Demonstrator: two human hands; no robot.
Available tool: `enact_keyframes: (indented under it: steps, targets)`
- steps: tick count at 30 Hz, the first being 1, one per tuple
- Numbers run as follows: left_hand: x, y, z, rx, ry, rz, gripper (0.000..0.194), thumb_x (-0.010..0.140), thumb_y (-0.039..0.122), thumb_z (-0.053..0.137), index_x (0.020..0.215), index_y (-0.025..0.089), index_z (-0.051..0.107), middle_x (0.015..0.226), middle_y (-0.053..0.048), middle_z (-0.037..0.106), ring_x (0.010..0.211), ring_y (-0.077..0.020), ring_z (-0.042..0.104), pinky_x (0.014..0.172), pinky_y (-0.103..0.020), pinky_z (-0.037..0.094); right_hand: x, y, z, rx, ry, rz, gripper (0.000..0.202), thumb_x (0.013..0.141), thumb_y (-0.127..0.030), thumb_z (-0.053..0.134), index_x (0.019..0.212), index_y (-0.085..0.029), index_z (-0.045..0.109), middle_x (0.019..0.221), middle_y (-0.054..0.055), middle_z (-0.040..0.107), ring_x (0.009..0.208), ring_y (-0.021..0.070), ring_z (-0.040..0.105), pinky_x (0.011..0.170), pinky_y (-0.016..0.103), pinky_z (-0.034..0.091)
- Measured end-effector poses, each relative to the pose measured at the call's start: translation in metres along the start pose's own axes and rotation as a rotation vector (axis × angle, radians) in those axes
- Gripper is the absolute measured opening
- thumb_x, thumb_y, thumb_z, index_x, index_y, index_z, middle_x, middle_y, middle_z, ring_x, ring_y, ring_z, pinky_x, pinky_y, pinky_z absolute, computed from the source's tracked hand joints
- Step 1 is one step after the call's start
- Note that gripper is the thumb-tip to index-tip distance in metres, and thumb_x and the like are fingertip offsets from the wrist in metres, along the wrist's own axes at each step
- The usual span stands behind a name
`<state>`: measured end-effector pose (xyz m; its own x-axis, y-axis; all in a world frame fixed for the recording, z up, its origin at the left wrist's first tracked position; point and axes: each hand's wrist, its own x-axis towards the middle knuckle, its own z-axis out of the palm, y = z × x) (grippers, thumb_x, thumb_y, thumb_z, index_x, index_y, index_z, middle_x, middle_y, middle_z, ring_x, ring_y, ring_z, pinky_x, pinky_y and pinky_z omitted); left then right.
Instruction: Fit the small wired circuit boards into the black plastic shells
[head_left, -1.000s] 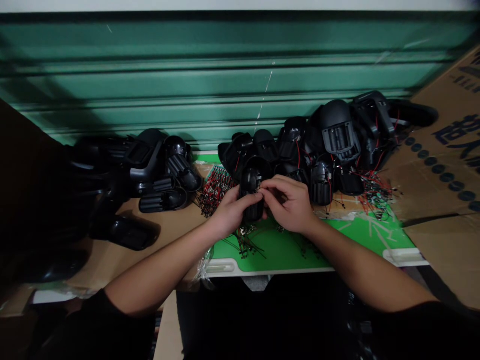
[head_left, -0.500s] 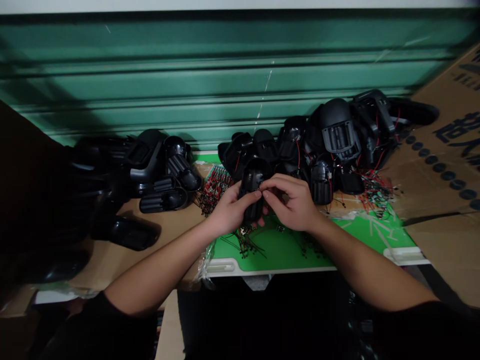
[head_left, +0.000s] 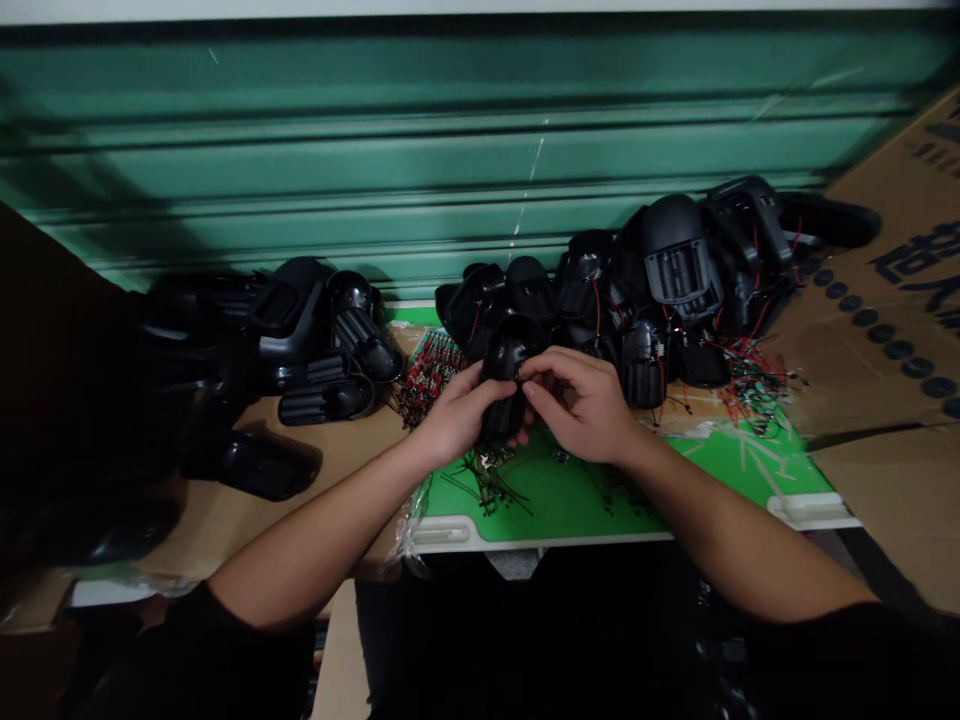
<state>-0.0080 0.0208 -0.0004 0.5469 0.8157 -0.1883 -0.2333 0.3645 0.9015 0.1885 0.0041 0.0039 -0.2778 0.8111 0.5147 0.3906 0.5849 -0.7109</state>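
Note:
My left hand (head_left: 461, 415) is wrapped round a black plastic housing (head_left: 504, 352), its thumb lying across the front. The housing is held upright above the green board (head_left: 540, 515). At its right edge, my right hand (head_left: 581, 400) is closed in a pinch, thumb and index finger together; whatever is between the fingertips is too small to make out. Below the hands, a bundle of thin dark wires (head_left: 491, 485) lies on the board. Red and black wires (head_left: 431, 375) are heaped just left of the housing.
Black housings (head_left: 352, 330) are piled at the left on cardboard. More housings with red wires (head_left: 675, 260) stand along the green ridged wall (head_left: 375, 170). Another wire heap (head_left: 754, 385) lies at the right, beside a large cardboard box (head_left: 892, 330).
The left thumb has drawn slightly up and left on the housing, and the right fingertips have shifted a little. Both hands stay at the same housing.

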Motion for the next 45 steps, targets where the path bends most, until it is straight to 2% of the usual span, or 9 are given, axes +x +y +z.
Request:
enact_keyframes:
  steps: [8, 11, 15, 20, 35, 45]
  targets:
    - [-0.001, 0.004, 0.004, 0.091, 0.097, -0.028, 0.033, 0.084, 0.035, 0.072, 0.107, 0.016, 0.057, 0.066, 0.000, 0.070, 0.051, -0.0217, 0.072, 0.044, -0.029, 0.057, 0.000, 0.000, 0.002, -0.040, 0.016, -0.023, 0.009, 0.097, -0.019, 0.068, 0.105, -0.021, 0.071, 0.086, 0.002, 0.067, 0.068, 0.0145, 0.062, 0.061, 0.030, 0.050]
    - [-0.003, 0.005, 0.006, 0.083, 0.098, -0.022, 0.032, 0.082, 0.032, 0.071, 0.106, 0.017, 0.055, 0.064, 0.001, 0.069, 0.048, -0.0213, 0.071, 0.043, -0.028, 0.056, 0.000, -0.001, 0.006, -0.068, 0.049, -0.044, 0.006, 0.098, -0.021, 0.068, 0.104, -0.022, 0.069, 0.085, 0.002, 0.067, 0.069, 0.0151, 0.061, 0.062, 0.030, 0.050]
    - [-0.005, 0.004, 0.010, 0.063, 0.091, 0.000, 0.036, 0.076, 0.024, 0.069, 0.107, 0.019, 0.053, 0.061, 0.003, 0.068, 0.047, -0.0206, 0.070, 0.042, -0.026, 0.055, -0.001, 0.000, 0.010, -0.139, 0.079, -0.136, 0.008, 0.101, -0.018, 0.063, 0.106, -0.022, 0.066, 0.090, 0.005, 0.067, 0.077, 0.0183, 0.063, 0.067, 0.033, 0.052]
    - [-0.009, 0.000, 0.015, 0.091, 0.129, 0.026, 0.040, 0.076, 0.023, 0.069, 0.111, 0.020, 0.052, 0.057, 0.005, 0.067, 0.047, -0.0200, 0.070, 0.042, -0.024, 0.053, -0.005, 0.004, 0.016, -0.178, 0.073, -0.222, 0.016, 0.102, -0.014, 0.055, 0.114, -0.023, 0.061, 0.096, 0.008, 0.065, 0.087, 0.0222, 0.064, 0.076, 0.037, 0.057]
    - [-0.016, -0.005, 0.019, 0.179, 0.151, 0.070, 0.039, 0.078, 0.021, 0.067, 0.113, 0.021, 0.051, 0.058, 0.007, 0.065, 0.045, -0.0157, 0.065, 0.041, -0.021, 0.049, -0.012, 0.001, 0.020, -0.214, 0.065, -0.218, 0.017, 0.101, -0.014, 0.051, 0.112, -0.024, 0.061, 0.092, 0.008, 0.063, 0.082, 0.0225, 0.063, 0.071, 0.036, 0.054]
    - [-0.018, -0.007, 0.018, 0.250, 0.136, 0.100, 0.036, 0.079, 0.022, 0.067, 0.112, 0.023, 0.051, 0.060, 0.006, 0.064, 0.046, -0.0166, 0.062, 0.044, -0.024, 0.047, -0.013, -0.001, 0.023, -0.197, 0.090, -0.199, 0.015, 0.100, -0.014, 0.052, 0.107, -0.024, 0.061, 0.089, 0.007, 0.064, 0.080, 0.0222, 0.064, 0.071, 0.036, 0.053]
